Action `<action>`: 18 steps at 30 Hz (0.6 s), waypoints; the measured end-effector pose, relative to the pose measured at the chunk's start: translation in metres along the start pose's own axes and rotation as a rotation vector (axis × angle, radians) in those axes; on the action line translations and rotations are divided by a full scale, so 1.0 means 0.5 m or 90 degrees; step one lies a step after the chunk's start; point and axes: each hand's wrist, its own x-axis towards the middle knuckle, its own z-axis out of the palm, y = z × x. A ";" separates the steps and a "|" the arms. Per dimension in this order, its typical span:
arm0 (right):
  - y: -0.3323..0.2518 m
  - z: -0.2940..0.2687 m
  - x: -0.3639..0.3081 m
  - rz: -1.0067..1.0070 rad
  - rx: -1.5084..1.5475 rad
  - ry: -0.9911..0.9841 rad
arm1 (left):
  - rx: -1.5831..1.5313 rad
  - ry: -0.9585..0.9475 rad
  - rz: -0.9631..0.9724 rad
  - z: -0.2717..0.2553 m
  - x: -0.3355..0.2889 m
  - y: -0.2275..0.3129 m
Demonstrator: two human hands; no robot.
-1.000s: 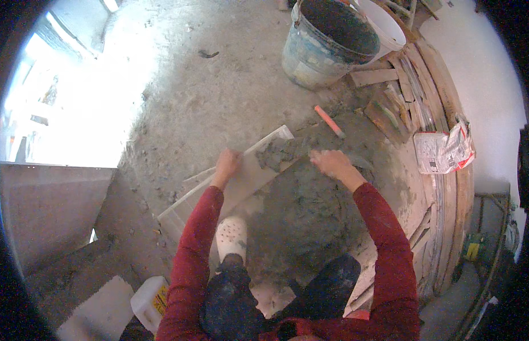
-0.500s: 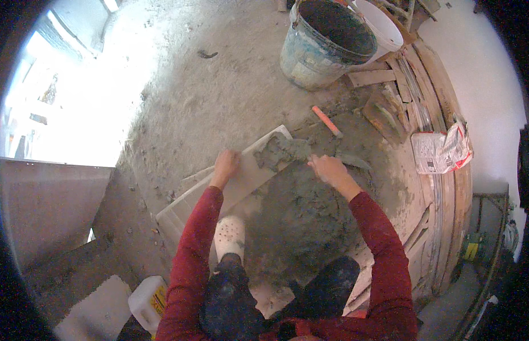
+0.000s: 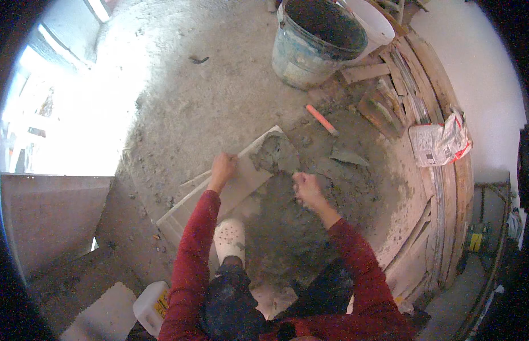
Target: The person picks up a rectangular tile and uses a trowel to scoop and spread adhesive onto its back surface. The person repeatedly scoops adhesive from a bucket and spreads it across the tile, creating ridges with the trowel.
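A long beige tile point(image 3: 242, 184) lies slantwise in front of me, one end over the wet mortar on the floor. My left hand point(image 3: 223, 169) is closed on its far long edge. Grey mortar point(image 3: 270, 150) forms a rough patch on the tile's far right end. Beside that patch, my right hand point(image 3: 311, 192) is closed round the handle of what looks like a trowel point(image 3: 286, 165); its blade is smeared with mortar and hard to tell from it. A broad bed of wet mortar point(image 3: 298, 227) spreads below my right hand.
An orange-handled tool point(image 3: 321, 119) and a pointed grey piece point(image 3: 350, 157) lie beyond my right hand. A dirty bucket point(image 3: 304, 57) stands far off, before a white one point(image 3: 378, 25). Planks point(image 3: 441, 170) line the right wall, under a crumpled bag point(image 3: 441, 142). A white jug point(image 3: 152, 307) stands near left.
My right hand has moved left and nearer to me. The mortar on the tile looks more gathered and flattened. The left hand still holds the tile edge; the view has shifted slightly.
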 end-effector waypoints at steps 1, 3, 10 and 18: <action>0.021 0.044 -0.011 -0.015 -0.018 0.035 | -0.019 -0.001 -0.009 0.003 0.003 -0.021; 0.061 0.106 -0.007 -0.103 -0.107 0.168 | 0.006 0.050 0.047 0.024 0.012 -0.029; 0.056 0.166 0.003 -0.207 -0.217 0.241 | 0.068 0.028 0.059 0.004 -0.001 0.001; -0.027 0.124 -0.013 0.096 0.284 -0.044 | 0.083 0.041 0.032 -0.001 0.010 -0.017</action>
